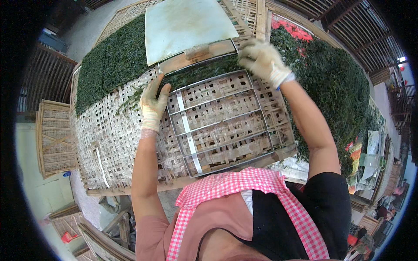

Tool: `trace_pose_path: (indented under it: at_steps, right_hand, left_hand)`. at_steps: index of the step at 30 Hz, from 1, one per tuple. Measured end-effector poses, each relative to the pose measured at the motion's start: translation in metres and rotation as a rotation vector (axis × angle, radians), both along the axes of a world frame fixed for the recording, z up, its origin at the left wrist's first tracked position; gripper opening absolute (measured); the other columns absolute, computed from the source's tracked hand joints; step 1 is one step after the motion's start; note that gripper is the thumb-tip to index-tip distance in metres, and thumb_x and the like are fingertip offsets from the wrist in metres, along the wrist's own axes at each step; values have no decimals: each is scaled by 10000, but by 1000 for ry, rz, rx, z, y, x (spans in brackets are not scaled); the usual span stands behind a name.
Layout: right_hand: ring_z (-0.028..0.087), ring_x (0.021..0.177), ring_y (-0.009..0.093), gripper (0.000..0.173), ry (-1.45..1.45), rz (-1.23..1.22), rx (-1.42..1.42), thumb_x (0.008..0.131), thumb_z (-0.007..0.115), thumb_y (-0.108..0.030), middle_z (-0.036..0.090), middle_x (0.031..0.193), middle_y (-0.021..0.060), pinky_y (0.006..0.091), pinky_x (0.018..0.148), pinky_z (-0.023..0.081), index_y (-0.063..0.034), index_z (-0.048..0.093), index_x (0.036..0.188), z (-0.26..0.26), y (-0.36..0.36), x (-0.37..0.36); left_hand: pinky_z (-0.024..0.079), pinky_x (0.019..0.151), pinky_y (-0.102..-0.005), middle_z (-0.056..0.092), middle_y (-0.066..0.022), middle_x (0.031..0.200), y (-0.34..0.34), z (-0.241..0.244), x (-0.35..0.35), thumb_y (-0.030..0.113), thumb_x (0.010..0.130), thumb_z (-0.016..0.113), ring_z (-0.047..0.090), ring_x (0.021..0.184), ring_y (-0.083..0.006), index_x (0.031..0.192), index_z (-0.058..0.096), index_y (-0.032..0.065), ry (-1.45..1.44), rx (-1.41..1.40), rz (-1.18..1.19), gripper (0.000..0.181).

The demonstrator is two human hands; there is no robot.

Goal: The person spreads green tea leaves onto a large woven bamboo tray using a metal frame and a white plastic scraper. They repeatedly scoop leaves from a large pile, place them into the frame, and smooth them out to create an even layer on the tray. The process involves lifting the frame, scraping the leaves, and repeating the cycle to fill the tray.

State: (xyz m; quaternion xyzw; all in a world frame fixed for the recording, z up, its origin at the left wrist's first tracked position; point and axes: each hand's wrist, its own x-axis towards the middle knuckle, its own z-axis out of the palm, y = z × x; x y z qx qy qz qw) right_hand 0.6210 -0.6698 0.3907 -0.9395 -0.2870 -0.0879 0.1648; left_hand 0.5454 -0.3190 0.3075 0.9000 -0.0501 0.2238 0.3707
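Observation:
A metal grid frame [225, 120] with several long compartments lies on a woven bamboo tray [107, 143]. Dark green shredded leaves [202, 72] fill the compartment second from the far end. In the farthest one sits a wooden pressing board [169, 63] with a raised block on top. My left hand [152, 101], in a pale knit glove, is at the frame's left side, thumb and fingers apart, fingertips by the board's left end. My right hand [261, 62], also gloved and blurred by motion, hovers near the frame's far right corner, with nothing visible in it.
A whitish flat sheet [189, 26] lies beyond the frame. Pressed green leaves [111, 62] cover the tray's far left. To the right is a large heap of loose leaves [323, 84] over red material [290, 27]. Another bamboo tray [55, 137] stands at left.

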Motion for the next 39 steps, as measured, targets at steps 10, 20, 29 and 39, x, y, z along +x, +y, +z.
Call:
trace_pose_path:
  at_steps: [10,20,29,39]
  right_hand:
    - [617,1029,294,403,237,-620,210,841,627,-396,661,1089,130,368,914,461,-122,645,1137,-17,-154,-55]
    - [614,1022,341,310,449,-662,-45,775,646,-310,664,1016,181,416,913,479,-96,660,999,-168,-153,-120]
    - [634,982,316,336,362,-497,249,787,582,-302,646,1092,153,404,873,498,-199,660,1098,-119,-156,-72]
    - [611,1038,339,356,423,-413,391,803,554,-142,637,1111,192,414,923,469,-113,621,1151,-130,-136,-44]
  left_hand:
    - [419,1043,-344,520,-138,1335,24,32,-47,183,907,634,518,1197,-247,1320,495,34,-45,-422,233,461]
    - [443,954,-321,586,-119,1234,-7,32,-91,263,927,615,557,1116,-204,1255,556,14,-122,-159,308,416]
    - [449,930,-302,575,-119,1248,-24,44,-134,241,930,615,556,1102,-185,1265,544,16,-134,-248,406,410]
    - [433,947,-314,561,-120,1276,-29,61,-202,203,933,604,538,1119,-196,1293,519,11,-165,-162,571,416]
